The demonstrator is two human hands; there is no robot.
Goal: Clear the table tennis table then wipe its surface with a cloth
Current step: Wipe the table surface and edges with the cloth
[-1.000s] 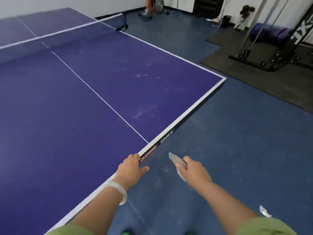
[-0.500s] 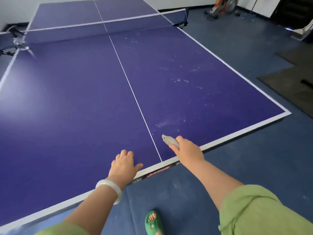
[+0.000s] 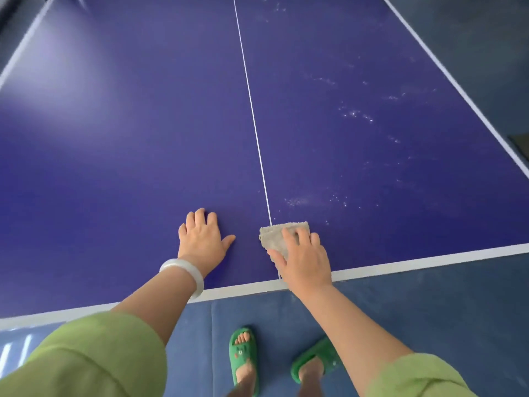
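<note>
Table: purple-blue, white centre line, white edges, pale specks on right half. Cloth: grey-beige, folded, flat on table over centre line, lower centre of frame, near edge.

The right hand has come off the floor side and onto the table — now pressing the cloth flat. The left hand has slid from the edge — palm down.

No text, brand or number can be read. At the lower left, below the near edge of the table, a few pale strokes stand on a blue panel. They are cut off and too blurred to make out.
</note>
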